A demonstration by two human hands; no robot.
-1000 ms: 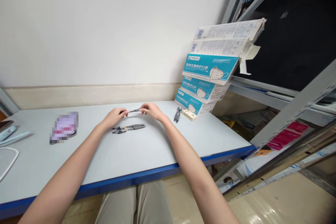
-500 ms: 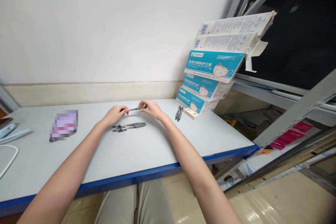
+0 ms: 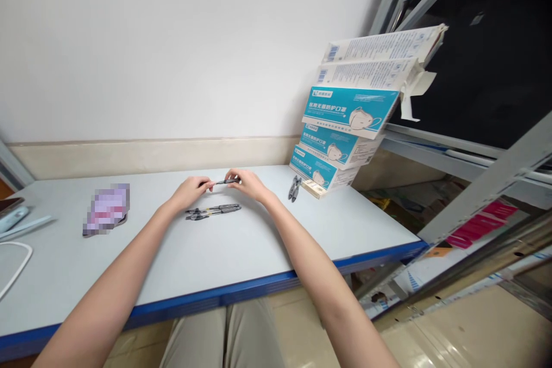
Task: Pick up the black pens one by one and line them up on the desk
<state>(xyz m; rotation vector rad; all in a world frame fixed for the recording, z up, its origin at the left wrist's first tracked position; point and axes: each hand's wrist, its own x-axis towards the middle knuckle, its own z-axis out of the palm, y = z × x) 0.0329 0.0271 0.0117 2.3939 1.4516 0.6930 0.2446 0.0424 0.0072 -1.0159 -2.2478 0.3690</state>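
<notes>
Both my hands hold one dark pen (image 3: 223,182) level above the white table (image 3: 241,247). My left hand (image 3: 190,192) pinches its left end. My right hand (image 3: 248,183) pinches its right end, fingers closed. Two more dark pens (image 3: 212,210) lie side by side on the table just below my hands. A small pair of grey pen parts or clips (image 3: 294,188) lies to the right of my right hand, close to the boxes.
A leaning stack of teal and white mask boxes (image 3: 345,126) stands at the table's back right against a metal shelf (image 3: 483,184). A blurred purple packet (image 3: 106,209) lies left. A white cable (image 3: 15,267) and a light blue object (image 3: 12,218) sit at the far left.
My hands have stayed together on the pen; only the camera view shifted slightly. The pens on the table have not moved.
</notes>
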